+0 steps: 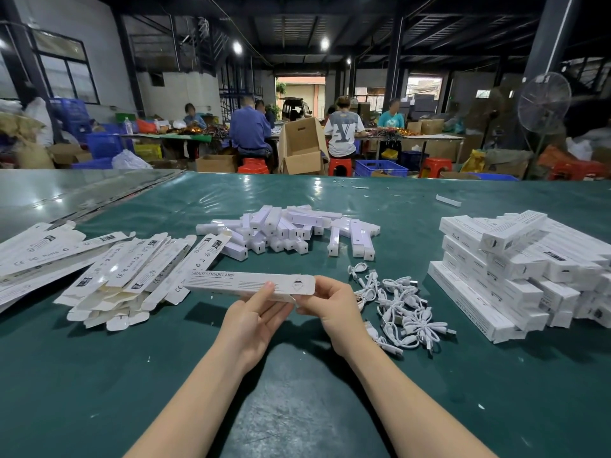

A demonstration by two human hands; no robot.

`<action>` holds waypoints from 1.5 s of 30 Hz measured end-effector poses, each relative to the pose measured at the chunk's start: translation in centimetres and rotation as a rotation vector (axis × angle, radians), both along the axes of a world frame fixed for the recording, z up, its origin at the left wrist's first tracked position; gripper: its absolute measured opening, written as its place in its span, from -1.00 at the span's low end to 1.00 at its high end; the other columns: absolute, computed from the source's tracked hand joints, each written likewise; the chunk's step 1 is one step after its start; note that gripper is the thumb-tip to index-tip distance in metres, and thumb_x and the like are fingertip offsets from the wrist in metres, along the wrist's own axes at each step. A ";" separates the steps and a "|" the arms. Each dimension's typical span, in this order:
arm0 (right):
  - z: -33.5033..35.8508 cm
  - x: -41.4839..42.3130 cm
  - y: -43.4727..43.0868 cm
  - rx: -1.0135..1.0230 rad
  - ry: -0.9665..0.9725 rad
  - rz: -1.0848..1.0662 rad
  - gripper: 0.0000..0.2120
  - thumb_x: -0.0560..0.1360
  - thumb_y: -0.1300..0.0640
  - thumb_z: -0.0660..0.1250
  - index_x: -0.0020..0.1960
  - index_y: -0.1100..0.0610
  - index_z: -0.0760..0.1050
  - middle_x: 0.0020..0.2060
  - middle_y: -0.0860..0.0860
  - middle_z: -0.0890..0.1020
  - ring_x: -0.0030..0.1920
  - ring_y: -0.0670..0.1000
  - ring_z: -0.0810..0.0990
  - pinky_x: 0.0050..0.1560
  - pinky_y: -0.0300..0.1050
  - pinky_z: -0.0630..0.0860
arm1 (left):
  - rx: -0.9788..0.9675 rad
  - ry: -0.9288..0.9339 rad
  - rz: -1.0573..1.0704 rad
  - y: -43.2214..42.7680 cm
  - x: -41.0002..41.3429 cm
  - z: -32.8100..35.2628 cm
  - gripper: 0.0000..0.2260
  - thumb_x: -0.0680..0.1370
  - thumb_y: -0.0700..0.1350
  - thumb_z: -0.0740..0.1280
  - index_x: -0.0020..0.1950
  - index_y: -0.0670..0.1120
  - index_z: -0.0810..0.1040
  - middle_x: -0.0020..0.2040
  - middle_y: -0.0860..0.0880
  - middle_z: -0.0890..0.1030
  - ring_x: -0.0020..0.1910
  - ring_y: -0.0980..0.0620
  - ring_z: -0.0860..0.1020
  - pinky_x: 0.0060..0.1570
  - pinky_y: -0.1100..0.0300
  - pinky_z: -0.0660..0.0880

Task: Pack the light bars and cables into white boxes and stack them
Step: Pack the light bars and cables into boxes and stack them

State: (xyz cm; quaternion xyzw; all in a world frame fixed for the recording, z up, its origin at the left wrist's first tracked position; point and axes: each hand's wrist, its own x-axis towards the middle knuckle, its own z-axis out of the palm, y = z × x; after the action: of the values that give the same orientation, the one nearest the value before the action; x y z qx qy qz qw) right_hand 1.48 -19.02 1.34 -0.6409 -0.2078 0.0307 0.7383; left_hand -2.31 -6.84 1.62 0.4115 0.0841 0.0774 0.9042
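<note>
As left hand grips box, cables nearby.

Whether anything lies inside the white box cannot be told, as only its outer face shows. The left hand covers part of its lower edge, and the right hand hides the end flap it pinches. The right hand also hides the near side of the cables. Both forearms run out at the bottom edge. The flat box blanks are cut off by the left edge, and their small print is mostly unreadable. The stack of packed boxes is cut off by the right edge. The lower light bars lie buried under others. What the distant people are handling is too small to tell.
</note>
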 end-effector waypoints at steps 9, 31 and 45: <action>-0.2 0.0 0.5 0.126 0.064 -0.079 -0.71 0.39 0.50 0.31 -0.17 0.13 0.39 -0.25 0.03 0.57 -0.28 -0.09 0.52 -0.33 -0.29 0.52 | -0.003 -0.005 -0.035 -0.4 0.0 0.2 -0.84 0.59 -0.24 0.18 0.05 -0.29 0.51 -0.18 -0.16 0.69 -0.23 0.01 0.68 -0.31 0.27 0.59; 0.1 0.2 0.4 0.008 0.189 -0.015 -0.72 0.45 0.52 0.18 -0.27 0.18 0.39 -0.38 0.10 0.48 -0.59 -0.12 0.45 -0.55 -0.28 0.44 | 0.127 0.027 -0.141 -0.3 -0.2 0.4 -0.89 0.55 -0.22 0.24 -0.11 -0.08 0.53 -0.22 -0.03 0.69 -0.27 0.10 0.66 -0.35 0.30 0.55; 0.3 0.4 -0.2 0.321 0.370 0.050 -0.84 0.44 0.42 0.30 -0.24 0.21 0.52 -0.37 0.04 0.62 -0.32 -0.05 0.62 -0.26 -0.26 0.59 | 0.014 0.002 -0.096 0.3 0.0 0.2 -0.86 0.38 -0.33 0.28 -0.17 -0.10 0.50 -0.32 -0.01 0.60 -0.24 0.07 0.52 -0.12 0.23 0.45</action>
State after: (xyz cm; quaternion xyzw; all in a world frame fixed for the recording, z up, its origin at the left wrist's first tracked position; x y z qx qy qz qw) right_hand 1.92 -19.26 1.61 -0.4933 -0.0871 0.1324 0.8553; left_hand -2.36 -6.55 1.84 0.4214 0.0648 0.0339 0.9039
